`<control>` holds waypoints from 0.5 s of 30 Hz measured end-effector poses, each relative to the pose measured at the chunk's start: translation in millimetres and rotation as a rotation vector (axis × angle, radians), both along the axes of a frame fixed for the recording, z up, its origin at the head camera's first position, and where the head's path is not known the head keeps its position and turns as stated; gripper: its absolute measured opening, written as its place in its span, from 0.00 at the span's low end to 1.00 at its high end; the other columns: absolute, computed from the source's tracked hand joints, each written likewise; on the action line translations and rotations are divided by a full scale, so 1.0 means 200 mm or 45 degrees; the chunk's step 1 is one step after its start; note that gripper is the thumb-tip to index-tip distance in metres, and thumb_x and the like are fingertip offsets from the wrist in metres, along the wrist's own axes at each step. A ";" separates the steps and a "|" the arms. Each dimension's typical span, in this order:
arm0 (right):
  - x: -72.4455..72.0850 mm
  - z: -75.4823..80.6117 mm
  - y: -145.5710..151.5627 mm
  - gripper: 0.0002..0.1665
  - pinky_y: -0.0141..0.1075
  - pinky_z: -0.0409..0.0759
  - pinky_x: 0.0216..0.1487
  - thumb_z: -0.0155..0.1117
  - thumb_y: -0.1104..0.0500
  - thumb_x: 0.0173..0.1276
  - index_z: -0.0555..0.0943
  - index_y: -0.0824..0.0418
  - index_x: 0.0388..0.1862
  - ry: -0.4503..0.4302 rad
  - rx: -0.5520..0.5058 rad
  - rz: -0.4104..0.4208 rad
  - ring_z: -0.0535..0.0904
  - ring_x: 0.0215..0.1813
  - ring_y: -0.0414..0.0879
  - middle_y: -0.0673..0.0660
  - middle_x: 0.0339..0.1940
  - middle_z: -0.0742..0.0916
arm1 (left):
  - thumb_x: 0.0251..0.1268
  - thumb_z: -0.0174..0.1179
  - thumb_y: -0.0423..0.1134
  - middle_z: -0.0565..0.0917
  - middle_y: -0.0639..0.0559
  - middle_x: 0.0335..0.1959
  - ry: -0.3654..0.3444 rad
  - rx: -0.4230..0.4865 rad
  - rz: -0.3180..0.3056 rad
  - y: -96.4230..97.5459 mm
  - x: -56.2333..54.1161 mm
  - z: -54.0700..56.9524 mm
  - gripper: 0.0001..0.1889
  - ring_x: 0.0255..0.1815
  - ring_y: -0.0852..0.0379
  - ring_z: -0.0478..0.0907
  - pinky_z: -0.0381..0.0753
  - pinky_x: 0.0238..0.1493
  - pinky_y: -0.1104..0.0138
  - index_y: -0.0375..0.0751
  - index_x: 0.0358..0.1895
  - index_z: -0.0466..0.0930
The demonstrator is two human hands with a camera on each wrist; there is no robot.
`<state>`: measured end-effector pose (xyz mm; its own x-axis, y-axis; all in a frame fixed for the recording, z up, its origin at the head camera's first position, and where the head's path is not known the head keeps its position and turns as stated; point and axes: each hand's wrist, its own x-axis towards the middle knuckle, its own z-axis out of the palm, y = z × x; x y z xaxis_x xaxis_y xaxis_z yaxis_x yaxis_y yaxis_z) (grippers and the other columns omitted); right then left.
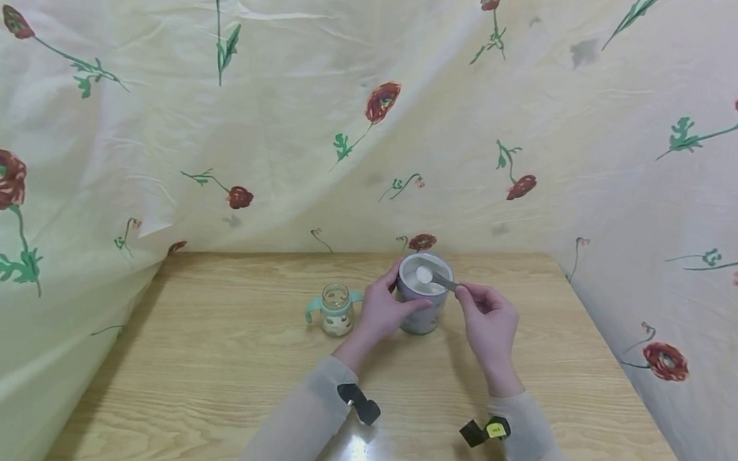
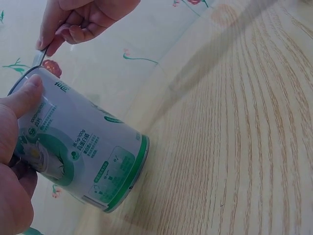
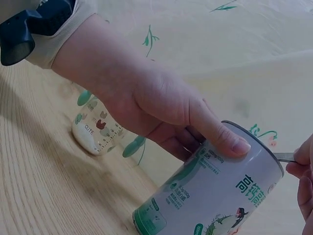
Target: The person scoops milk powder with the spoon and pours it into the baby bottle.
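Note:
My left hand (image 1: pixel 383 306) grips a white and green milk powder can (image 2: pixel 93 142) from its left side, thumb across the front near the rim. The can is upright on the table, and its mouth is uncovered. Between the thumb and fingers of my right hand (image 1: pixel 489 326) is the grey handle of a spoon (image 1: pixel 442 281). White powder (image 1: pixel 424 274) fills the spoon's bowl, which overlaps the can's opening in the head view. Left of the can stands a lidless baby bottle (image 1: pixel 337 322) with mint green handles and printed animal shapes; something whitish shows at its bottom (image 3: pixel 88 139).
The wooden table (image 1: pixel 218 363) runs out to both sides and toward me. A pale cloth with red flowers (image 1: pixel 313 112) hangs behind the table and along its sides. Small dark cameras (image 1: pixel 359 403) are strapped on both sleeves.

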<state>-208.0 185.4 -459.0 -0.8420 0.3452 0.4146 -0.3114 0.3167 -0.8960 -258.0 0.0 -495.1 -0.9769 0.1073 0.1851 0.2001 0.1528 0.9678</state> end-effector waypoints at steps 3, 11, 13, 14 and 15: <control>-0.04 -0.07 0.04 0.07 0.22 0.75 0.26 0.75 0.63 0.73 0.91 0.68 0.42 -0.031 -0.020 0.000 0.83 0.30 0.40 0.62 0.37 0.93 | 0.53 0.86 0.44 0.68 0.45 0.81 0.005 -0.010 -0.003 0.00 0.00 0.00 0.55 0.79 0.43 0.68 0.71 0.77 0.56 0.41 0.83 0.63; -0.02 -0.05 0.04 0.11 0.25 0.74 0.27 0.75 0.57 0.75 0.90 0.66 0.44 -0.067 -0.089 0.029 0.83 0.32 0.42 0.50 0.36 0.93 | 0.55 0.84 0.45 0.66 0.45 0.82 0.002 -0.054 -0.012 -0.01 0.02 0.02 0.55 0.81 0.42 0.66 0.69 0.79 0.55 0.41 0.84 0.62; -0.02 -0.05 0.04 0.12 0.25 0.75 0.28 0.75 0.57 0.75 0.90 0.66 0.45 -0.081 -0.108 0.030 0.83 0.33 0.41 0.49 0.36 0.93 | 0.56 0.84 0.46 0.65 0.45 0.83 0.001 -0.063 -0.013 -0.02 0.02 0.03 0.55 0.81 0.42 0.65 0.68 0.79 0.54 0.40 0.84 0.61; -0.02 -0.05 0.04 0.12 0.25 0.75 0.29 0.75 0.57 0.75 0.90 0.66 0.45 -0.088 -0.118 0.029 0.83 0.33 0.39 0.49 0.36 0.93 | 0.56 0.84 0.46 0.65 0.45 0.83 0.002 -0.063 -0.014 -0.02 0.02 0.03 0.55 0.81 0.41 0.65 0.68 0.79 0.53 0.40 0.84 0.61; -0.02 -0.04 0.04 0.12 0.25 0.75 0.29 0.75 0.56 0.75 0.90 0.66 0.46 -0.094 -0.128 0.029 0.83 0.33 0.39 0.49 0.36 0.93 | 0.56 0.84 0.46 0.64 0.45 0.83 0.003 -0.065 -0.016 -0.02 0.03 0.04 0.55 0.81 0.41 0.65 0.68 0.79 0.53 0.39 0.84 0.61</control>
